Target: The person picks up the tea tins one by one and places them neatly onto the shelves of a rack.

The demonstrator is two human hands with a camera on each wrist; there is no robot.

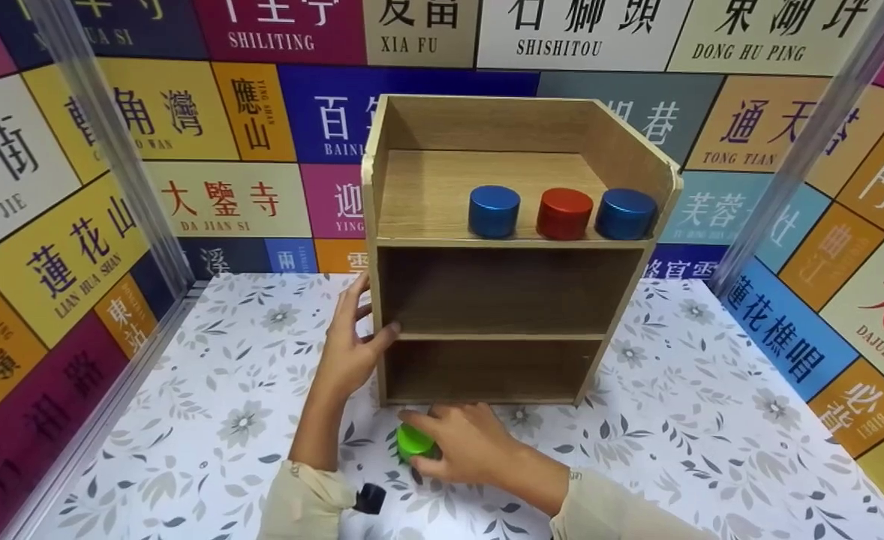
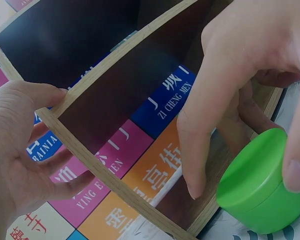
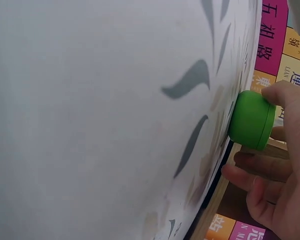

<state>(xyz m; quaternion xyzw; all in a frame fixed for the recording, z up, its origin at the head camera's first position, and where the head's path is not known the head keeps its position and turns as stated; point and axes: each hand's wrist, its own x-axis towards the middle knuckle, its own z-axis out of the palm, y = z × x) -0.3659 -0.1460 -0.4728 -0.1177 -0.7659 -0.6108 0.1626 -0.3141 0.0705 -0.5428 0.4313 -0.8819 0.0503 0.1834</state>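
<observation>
In front of the wooden shelf (image 1: 487, 339), a green round tin (image 2: 255, 185) with a lid stands on the table. My right hand (image 1: 476, 444) reaches over it, thumb at the near side and a curled finger at the far side. In the right wrist view the thumb lies at the lid of the tin (image 3: 251, 120), while other fingers are spread beside it. My left hand (image 1: 353, 345) grips the shelf's left side panel (image 2: 115, 182), the thumb on the front edge near the middle board and the fingers along the outside.
On the shelf's top board (image 1: 427, 195) stand two blue tins (image 1: 494, 214) and a red tin (image 1: 564, 215) between them. Below are two compartments. A flower-patterned cloth (image 1: 247, 427) covers the table; printed panels (image 1: 232, 199) wall it in behind and at both sides.
</observation>
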